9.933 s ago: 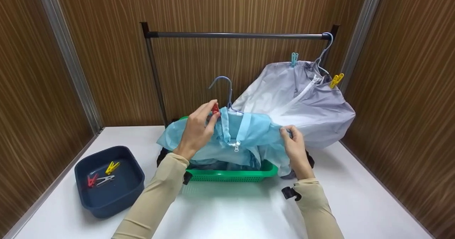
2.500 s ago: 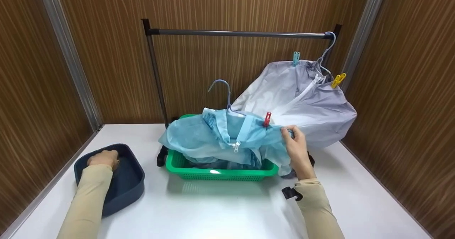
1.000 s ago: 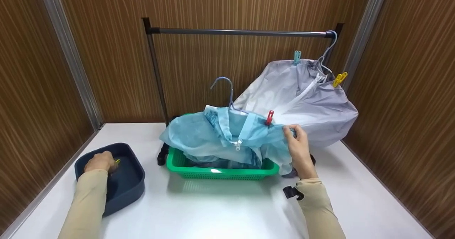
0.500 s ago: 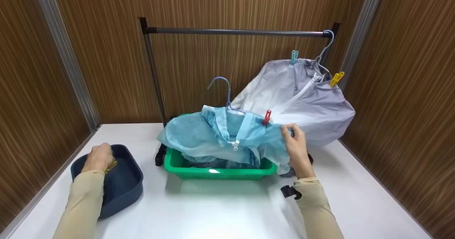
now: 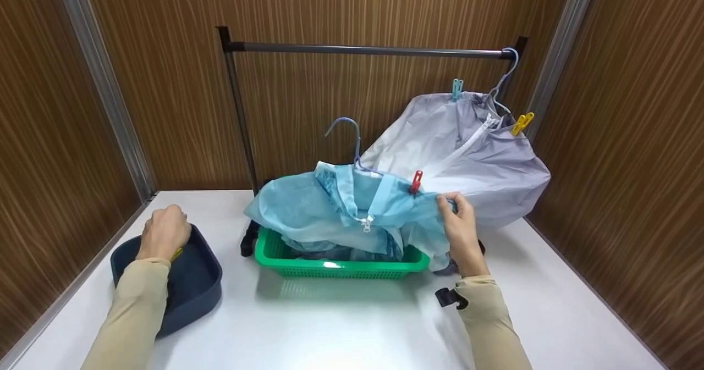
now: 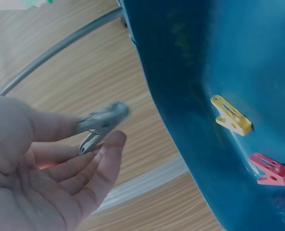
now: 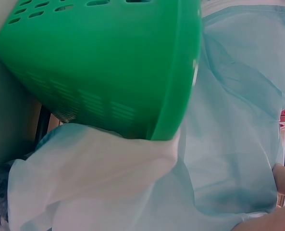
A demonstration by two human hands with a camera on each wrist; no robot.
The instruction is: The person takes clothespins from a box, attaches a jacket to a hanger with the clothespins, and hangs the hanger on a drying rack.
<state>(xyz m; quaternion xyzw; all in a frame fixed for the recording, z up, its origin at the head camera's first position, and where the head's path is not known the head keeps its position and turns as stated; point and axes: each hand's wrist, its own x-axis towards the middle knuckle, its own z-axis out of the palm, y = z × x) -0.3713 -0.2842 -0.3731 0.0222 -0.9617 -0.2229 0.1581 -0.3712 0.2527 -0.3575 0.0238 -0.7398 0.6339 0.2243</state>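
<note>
My left hand (image 5: pixel 165 232) is raised above the far part of the dark blue tub (image 5: pixel 206 287). In the left wrist view it pinches a grey clothespin (image 6: pixel 104 122) between thumb and fingers. A yellow clothespin (image 6: pixel 232 116) and a red one lie in the tub. My right hand (image 5: pixel 461 230) pinches the right shoulder of a light blue zip jacket (image 5: pixel 302 205), which has a hanger (image 5: pixel 358 144) in its neck. Clipped on the jacket near that hand is a red clothespin (image 5: pixel 416 182). The jacket's lower part lies over a green basket (image 5: pixel 341 271).
Behind stands a clothes rack (image 5: pixel 357 49) with a dark bar. At its right end a grey-white garment (image 5: pixel 456 150) hangs on a hanger, with a light blue clothespin (image 5: pixel 457 89) and a yellow clothespin (image 5: pixel 522 123) on it. Wood-patterned walls enclose the white table (image 5: pixel 330 326).
Earlier my left hand held the red clothespin left of the jacket's neck; it now sits on the right shoulder. My left hand reached into the tub and has risen with the grey clothespin.
</note>
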